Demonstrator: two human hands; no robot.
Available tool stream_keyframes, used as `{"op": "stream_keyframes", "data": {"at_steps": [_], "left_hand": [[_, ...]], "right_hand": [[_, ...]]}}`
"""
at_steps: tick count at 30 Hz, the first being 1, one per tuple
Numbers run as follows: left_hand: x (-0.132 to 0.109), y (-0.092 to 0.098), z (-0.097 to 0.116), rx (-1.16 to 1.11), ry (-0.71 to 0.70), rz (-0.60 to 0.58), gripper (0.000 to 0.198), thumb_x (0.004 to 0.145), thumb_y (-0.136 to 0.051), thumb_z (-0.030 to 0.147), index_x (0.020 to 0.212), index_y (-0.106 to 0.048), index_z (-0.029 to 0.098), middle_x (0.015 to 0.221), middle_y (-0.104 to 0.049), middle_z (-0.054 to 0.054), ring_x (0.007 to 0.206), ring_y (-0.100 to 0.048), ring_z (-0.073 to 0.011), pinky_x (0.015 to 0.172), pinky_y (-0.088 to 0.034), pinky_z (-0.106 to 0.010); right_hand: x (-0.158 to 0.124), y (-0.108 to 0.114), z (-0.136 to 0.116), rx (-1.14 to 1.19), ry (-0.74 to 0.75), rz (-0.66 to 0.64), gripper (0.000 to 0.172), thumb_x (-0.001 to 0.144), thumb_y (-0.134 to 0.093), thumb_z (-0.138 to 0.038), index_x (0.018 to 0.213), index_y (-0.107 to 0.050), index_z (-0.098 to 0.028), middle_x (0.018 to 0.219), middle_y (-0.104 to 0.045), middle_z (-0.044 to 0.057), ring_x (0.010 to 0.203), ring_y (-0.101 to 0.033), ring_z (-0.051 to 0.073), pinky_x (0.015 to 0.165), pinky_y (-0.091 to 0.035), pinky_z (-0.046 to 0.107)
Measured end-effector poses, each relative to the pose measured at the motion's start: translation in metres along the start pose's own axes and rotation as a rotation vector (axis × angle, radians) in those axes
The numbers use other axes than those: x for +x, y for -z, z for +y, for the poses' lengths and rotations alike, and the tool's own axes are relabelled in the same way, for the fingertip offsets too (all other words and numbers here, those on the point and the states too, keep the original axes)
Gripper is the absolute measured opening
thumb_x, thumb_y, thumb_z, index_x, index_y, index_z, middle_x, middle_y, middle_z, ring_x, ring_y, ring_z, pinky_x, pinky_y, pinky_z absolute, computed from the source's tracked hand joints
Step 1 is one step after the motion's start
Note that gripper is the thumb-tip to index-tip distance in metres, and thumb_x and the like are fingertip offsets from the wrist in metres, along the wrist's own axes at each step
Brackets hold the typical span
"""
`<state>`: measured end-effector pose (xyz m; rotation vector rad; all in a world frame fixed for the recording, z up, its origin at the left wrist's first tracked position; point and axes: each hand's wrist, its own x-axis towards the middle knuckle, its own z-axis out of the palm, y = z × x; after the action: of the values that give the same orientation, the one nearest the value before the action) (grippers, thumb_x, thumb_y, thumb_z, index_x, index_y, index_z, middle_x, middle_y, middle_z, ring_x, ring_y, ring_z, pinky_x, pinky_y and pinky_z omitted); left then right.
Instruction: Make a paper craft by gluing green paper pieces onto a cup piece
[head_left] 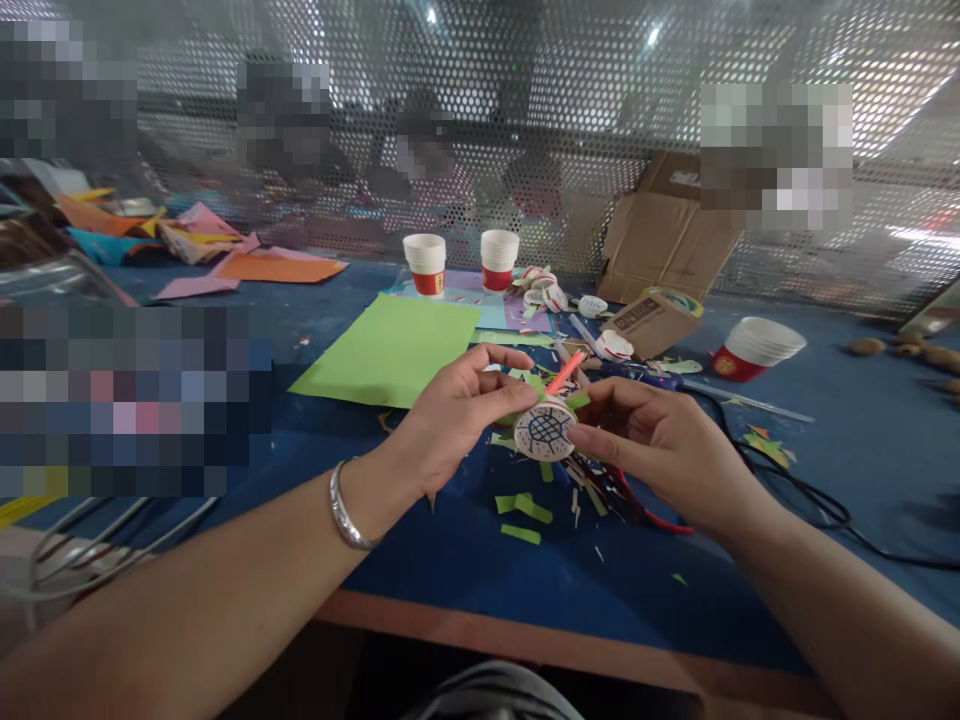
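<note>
Two stacks of white-and-red paper cups (425,266) stand before a perforated metal screen (585,60), with coloured paper sheets (281,266) to their left and, rightward, a leaning cardboard piece (660,235), a tape roll (686,301), another cup stack (756,350) and a black cable (840,519).

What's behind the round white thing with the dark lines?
Past the patterned white disc, an orange strip shows above and green paper scraps below. The disc hides whatever is directly behind it.

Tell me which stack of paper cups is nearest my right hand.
The rightmost stack, to the right of the small cardboard piece. The left stack and middle stack stand farther back, side by side, both more distant from your right hand.
</note>
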<state>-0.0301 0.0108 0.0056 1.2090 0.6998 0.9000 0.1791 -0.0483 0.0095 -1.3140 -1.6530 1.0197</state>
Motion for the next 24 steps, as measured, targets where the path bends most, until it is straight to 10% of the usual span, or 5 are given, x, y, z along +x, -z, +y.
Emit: {"op": "stream_keyframes", "data": {"at_steps": [13, 24], "left_hand": [[-0.006, 0.011, 0.007, 0.247, 0.032, -0.175, 0.063, 0.074, -0.087, 0.031, 0.127, -0.052, 0.024, 0.105, -0.063, -0.002, 0.096, -0.062, -0.0156, 0.082, -0.05, -0.029], [-0.009, 0.011, 0.015, 0.804, -0.539, -0.089, 0.015, 0.085, -0.069, 0.013, 0.098, -0.064, 0.02, 0.108, -0.071, -0.007, 0.105, -0.067, -0.0201, 0.092, -0.052, -0.033]], "right_hand": [[-0.003, 0.001, -0.004, -0.16, 0.132, 0.077, 0.021, 0.085, -0.077, -0.034, 0.102, -0.07, -0.022, 0.088, -0.071, 0.001, 0.076, -0.066, 0.016, 0.068, -0.052, 0.027], [-0.008, 0.006, -0.004, -0.589, 0.62, 0.229, 0.026, 0.088, -0.072, -0.02, 0.113, -0.065, -0.024, 0.108, -0.071, 0.007, 0.095, -0.067, 0.022, 0.079, -0.057, 0.035]]}}
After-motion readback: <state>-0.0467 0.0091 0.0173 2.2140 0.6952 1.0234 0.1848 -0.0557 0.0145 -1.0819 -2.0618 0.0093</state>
